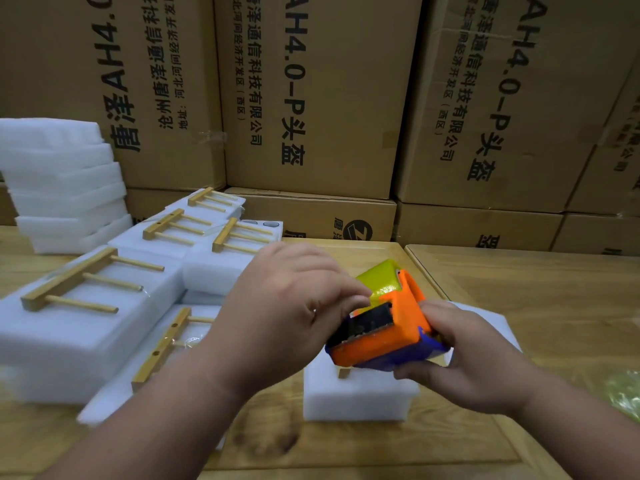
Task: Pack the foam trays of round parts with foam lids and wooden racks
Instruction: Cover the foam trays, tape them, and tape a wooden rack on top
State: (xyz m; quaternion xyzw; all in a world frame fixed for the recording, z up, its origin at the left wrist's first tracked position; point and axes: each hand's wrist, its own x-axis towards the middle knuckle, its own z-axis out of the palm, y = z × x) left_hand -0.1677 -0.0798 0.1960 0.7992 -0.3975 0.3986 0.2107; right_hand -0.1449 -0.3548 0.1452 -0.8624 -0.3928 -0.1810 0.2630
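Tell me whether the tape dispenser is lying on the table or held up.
Held up. The right hand grips the orange tape dispenser above a foam tray; the left hand fingers its front.

White foam, pale wood, one bright tool

The tape dispenser (384,323) is orange, blue and yellow; foam trays (360,393) and lids (62,181) white; racks (79,282) light wood; cartons (311,98) brown with black print; counter (519,289) honey-grained.

Two bare hands hold an orange, blue and yellow plastic tape dispenser (384,320) above a white foam block (356,393) on a wooden table (519,306). The left hand (291,306) pinches at its top; the right hand (474,355) grips its blue end. At left, white foam packs topped with wooden peg racks (86,282); behind, stacked brown cardboard boxes (311,91).
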